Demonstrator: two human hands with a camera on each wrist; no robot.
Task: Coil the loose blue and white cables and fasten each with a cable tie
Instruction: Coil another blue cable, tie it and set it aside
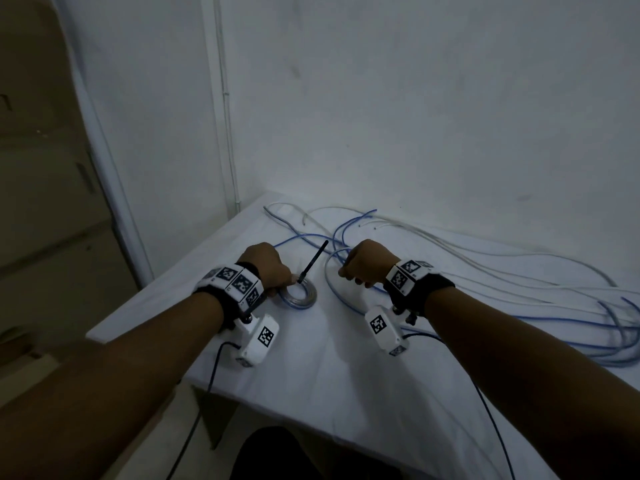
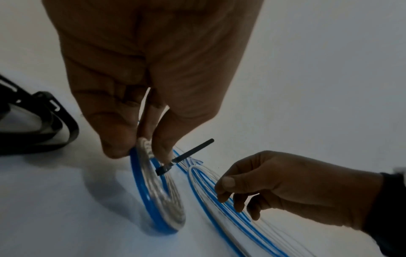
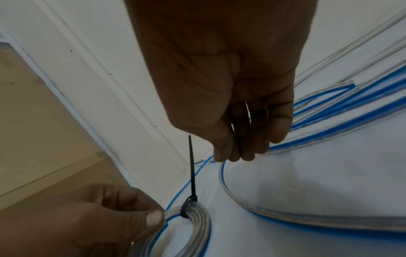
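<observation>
A small coil (image 1: 298, 306) of blue and white cable lies on the white table. My left hand (image 1: 282, 277) pinches its near-left rim between thumb and fingers (image 2: 118, 144). A black cable tie (image 1: 313, 259) is cinched round the coil (image 3: 197, 219), and its tail (image 3: 192, 173) sticks straight up, free. My right hand (image 1: 349, 271) hovers just right of the tail with its fingers curled and thumb on the forefinger (image 2: 228, 182), touching nothing. A thin dark line among those fingers (image 3: 248, 118) is unidentifiable. A larger loose blue and white loop (image 2: 208, 200) lies under that hand.
Long loose white cables (image 1: 485, 271) and blue cables (image 1: 519, 320) sprawl over the table's back and right side. The table (image 1: 311, 375) stands in a corner against white walls; its left edge drops off beside a brown wooden surface (image 1: 41, 202).
</observation>
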